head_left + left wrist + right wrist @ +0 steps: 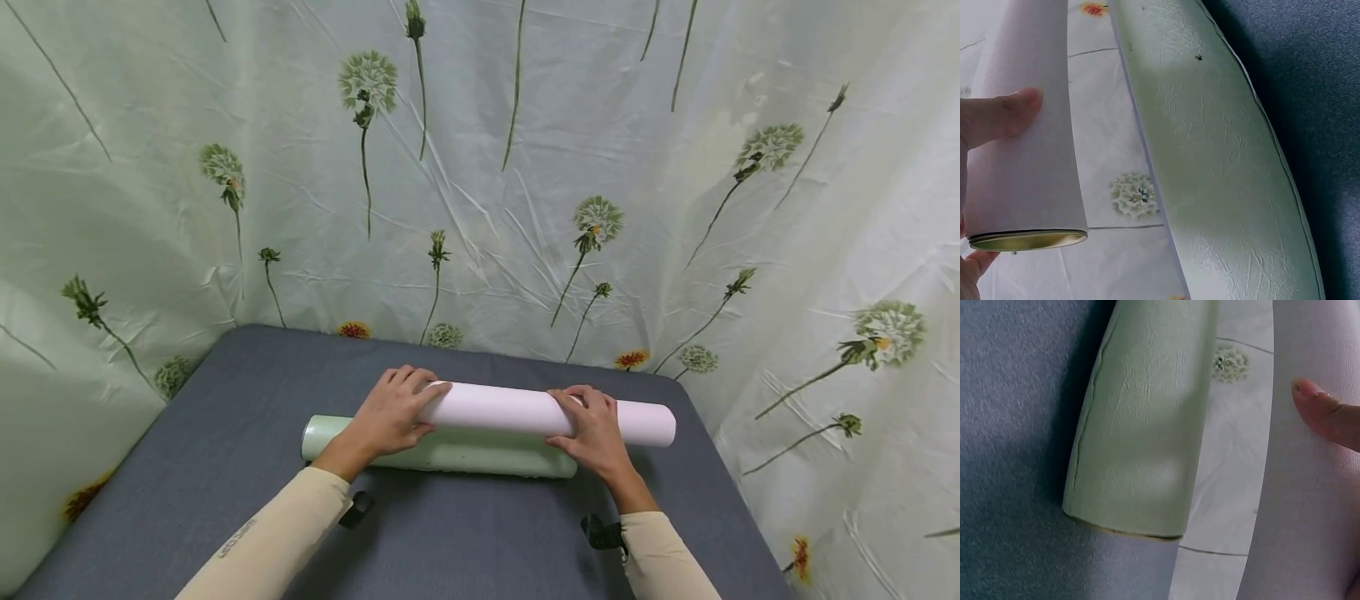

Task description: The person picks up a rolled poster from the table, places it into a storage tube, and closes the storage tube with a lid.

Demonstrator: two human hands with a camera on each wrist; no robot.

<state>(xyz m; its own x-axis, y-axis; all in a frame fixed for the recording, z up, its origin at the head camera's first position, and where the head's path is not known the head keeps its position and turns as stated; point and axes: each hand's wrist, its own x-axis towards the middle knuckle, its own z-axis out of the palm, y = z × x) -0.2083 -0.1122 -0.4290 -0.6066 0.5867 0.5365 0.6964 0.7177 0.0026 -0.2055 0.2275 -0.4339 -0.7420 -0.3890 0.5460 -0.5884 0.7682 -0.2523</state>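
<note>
A pale pink roll (498, 408) of finely textured, wallpaper-like sheet is held level by both hands. My left hand (397, 412) grips it at its left end, thumb on the near side and fingers over the top. Right of its middle, my right hand (595, 429) grips it the same way. In the left wrist view, the pink roll's (1029, 169) hollow end shows a dark rim and yellowish inside. A light green roll (480, 454) with a crinkled surface lies on the table just below; its loose edge runs lengthwise in the right wrist view.
The dark grey-blue cloth-covered table (465, 542) reaches back to a pale curtain (480, 167) printed with dandelions, which also hangs along both sides. Dark wrist-worn devices sit under each forearm, beside beige sleeves (277, 533).
</note>
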